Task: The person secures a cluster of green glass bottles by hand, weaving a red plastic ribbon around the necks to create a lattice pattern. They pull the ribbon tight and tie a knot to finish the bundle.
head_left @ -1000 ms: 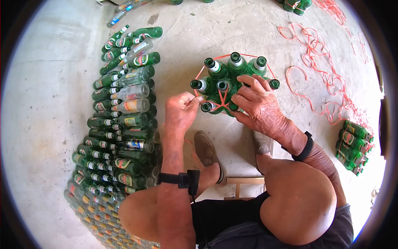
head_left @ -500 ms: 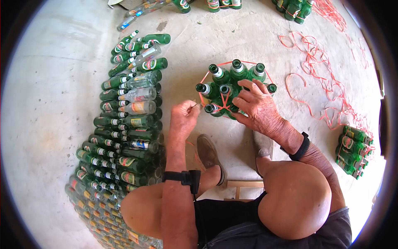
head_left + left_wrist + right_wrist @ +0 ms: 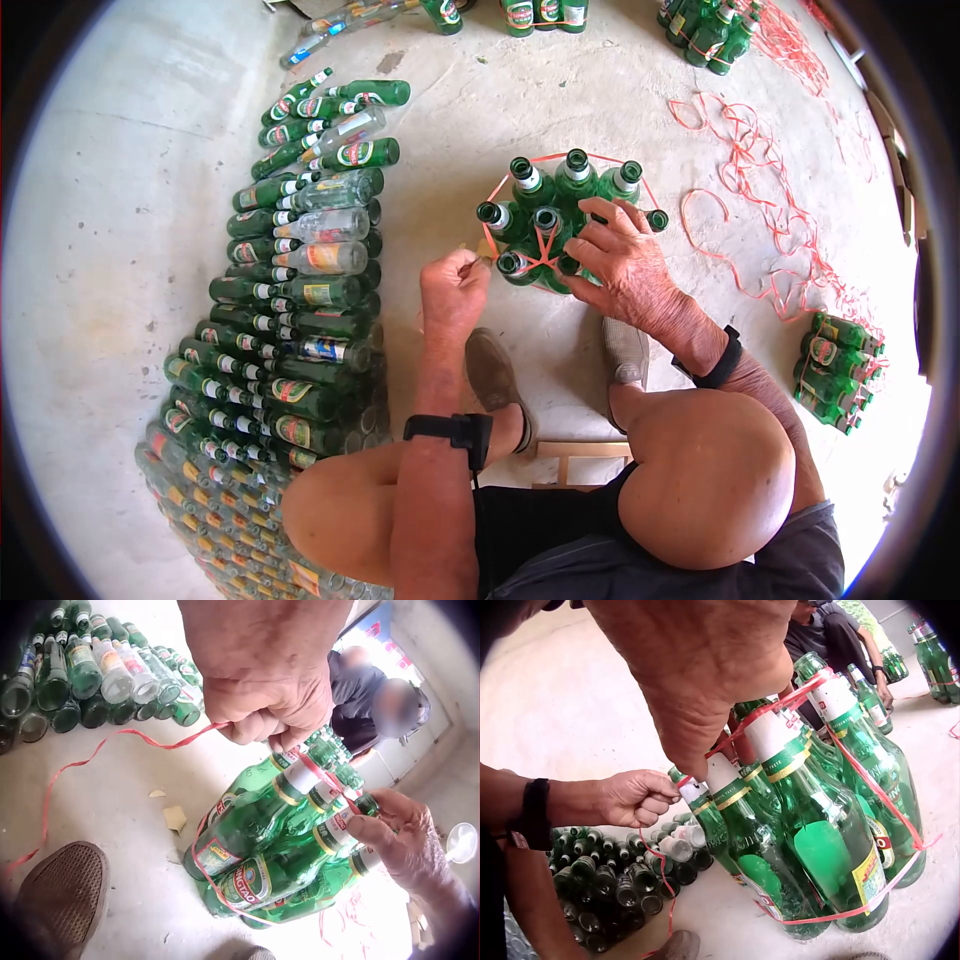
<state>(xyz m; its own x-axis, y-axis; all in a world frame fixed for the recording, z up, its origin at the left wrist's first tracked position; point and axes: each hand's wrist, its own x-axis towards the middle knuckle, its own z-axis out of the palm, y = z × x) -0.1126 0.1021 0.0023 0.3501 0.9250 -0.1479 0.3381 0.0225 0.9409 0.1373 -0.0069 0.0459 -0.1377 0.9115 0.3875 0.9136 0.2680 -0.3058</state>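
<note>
A bundle of green beer bottles (image 3: 576, 180) stands upright on the floor before me, with red plastic string round its bodies and crossing between its necks. My left hand (image 3: 453, 292), just left of the bundle, pinches the string (image 3: 174, 745) between thumb and fingers. A loose length trails from that hand toward the shoe in the left wrist view. At the bundle's near right side, my right hand (image 3: 628, 262) grips a bottle neck, thumb on the near side and fingers bent over the tops. Its palm hides part of the necks in the right wrist view.
Many bottles (image 3: 330, 292) lie stacked in rows to the left. Tangled red string (image 3: 745, 165) spreads over the floor at the right. Other tied bundles stand at the far right (image 3: 710, 35) and near right (image 3: 838, 370). My shoes (image 3: 493, 370) are close below the bundle.
My left hand has drawn slightly down and away from the near left bottle, still pinching the string. The right hand keeps its place on the bottles. The head view has shifted a little.
</note>
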